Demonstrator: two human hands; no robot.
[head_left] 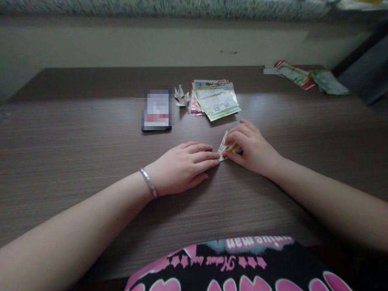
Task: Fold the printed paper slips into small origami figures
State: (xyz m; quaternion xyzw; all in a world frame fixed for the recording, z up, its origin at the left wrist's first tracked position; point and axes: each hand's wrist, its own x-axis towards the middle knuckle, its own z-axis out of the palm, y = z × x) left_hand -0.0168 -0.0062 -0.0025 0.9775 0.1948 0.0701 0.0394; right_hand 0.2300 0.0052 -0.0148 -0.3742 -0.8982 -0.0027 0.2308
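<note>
A small folded piece of printed paper (223, 144), white with yellow and red print, lies on the brown table between my hands. My left hand (188, 167) rests palm down with its fingers stretched out, and its fingertips touch the paper's left corner. Over the right part of the paper, my right hand (247, 145) is curled, its thumb and fingers closed on it. Those fingers hide much of the paper.
Beyond my hands lie a phone with a blurred screen (157, 110), a small folded paper shape (182, 96) and a stack of printed leaflets (216, 99). More leaflets (298, 74) lie at the far right edge. A wall (136, 44) stands behind the table (75, 133).
</note>
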